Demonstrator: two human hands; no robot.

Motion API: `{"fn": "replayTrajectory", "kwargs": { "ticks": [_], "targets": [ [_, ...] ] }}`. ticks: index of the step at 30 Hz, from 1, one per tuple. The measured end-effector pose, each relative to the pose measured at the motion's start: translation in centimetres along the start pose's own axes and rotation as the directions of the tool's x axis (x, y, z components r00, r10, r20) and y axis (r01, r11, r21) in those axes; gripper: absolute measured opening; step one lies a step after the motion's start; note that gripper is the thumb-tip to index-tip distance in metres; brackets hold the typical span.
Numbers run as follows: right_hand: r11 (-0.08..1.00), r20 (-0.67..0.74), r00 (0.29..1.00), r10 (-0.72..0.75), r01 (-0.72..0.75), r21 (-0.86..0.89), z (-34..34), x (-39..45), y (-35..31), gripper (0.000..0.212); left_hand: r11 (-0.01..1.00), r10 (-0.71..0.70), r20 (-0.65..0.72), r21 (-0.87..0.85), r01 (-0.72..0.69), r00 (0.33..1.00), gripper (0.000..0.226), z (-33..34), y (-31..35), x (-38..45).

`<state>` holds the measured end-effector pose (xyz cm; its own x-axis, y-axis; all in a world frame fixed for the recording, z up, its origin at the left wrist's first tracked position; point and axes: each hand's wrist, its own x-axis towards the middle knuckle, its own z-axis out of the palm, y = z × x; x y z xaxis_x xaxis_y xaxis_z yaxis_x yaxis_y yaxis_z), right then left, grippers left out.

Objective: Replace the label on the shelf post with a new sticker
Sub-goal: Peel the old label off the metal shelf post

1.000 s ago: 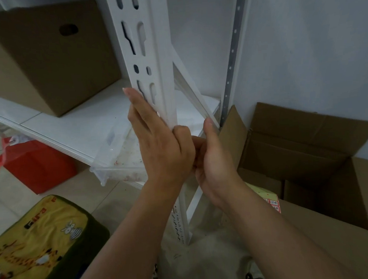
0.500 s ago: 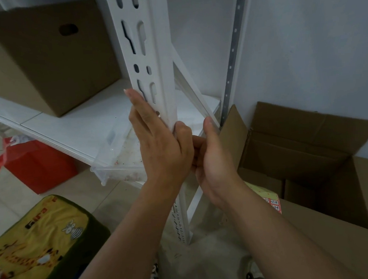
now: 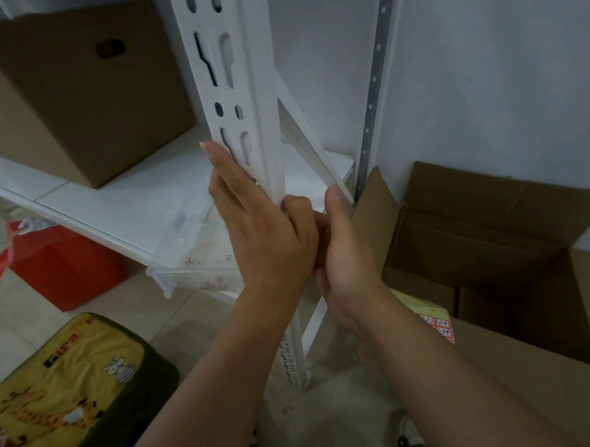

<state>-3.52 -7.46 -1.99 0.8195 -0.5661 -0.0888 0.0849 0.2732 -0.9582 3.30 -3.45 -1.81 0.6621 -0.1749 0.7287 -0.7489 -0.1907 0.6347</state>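
Two cardboard boxes frame the scene: a closed one on the white shelf at upper left, an open one at right. Between them the white slotted shelf post runs down the centre. At mid-frame the left hand lies flat along the post's left face, fingers straight, thumb bent onto its edge. Touching it, the right hand reaches behind the post with thumb raised; its fingers are hidden, so its grip cannot be told. No label or sticker shows.
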Motion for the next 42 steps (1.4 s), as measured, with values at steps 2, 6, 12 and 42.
{"fn": "replayTrajectory", "kwargs": {
  "ticks": [2, 6, 12, 42],
  "targets": [
    [0.999, 0.004, 0.999, -0.050, 0.050, -0.020, 0.0, -0.1, -0.2, 0.066, 1.000, 0.011, 0.010, -0.001, -0.011, 1.000, 0.087, -0.2, -0.1, 0.0],
    [0.988, 0.050, 0.988, -0.145, 0.147, -0.050, -0.4, -0.2, -0.5, 0.065, 1.000, 0.025, 0.055, -0.014, -0.024, 0.998, 0.089, -0.9, -0.3, 0.1],
    [0.968, 0.115, 0.972, -0.206, 0.219, -0.119, -0.3, -0.4, -0.8, 0.066, 0.998, 0.053, 0.135, -0.044, -0.048, 0.989, 0.089, -1.7, -0.7, -0.1],
    [0.973, -0.130, 0.979, -0.155, 0.175, 0.154, -0.8, -0.3, -0.1, 0.071, 0.999, -0.023, -0.034, -0.023, 0.023, 0.999, 0.089, -0.3, 0.8, 0.4]
  ]
}}
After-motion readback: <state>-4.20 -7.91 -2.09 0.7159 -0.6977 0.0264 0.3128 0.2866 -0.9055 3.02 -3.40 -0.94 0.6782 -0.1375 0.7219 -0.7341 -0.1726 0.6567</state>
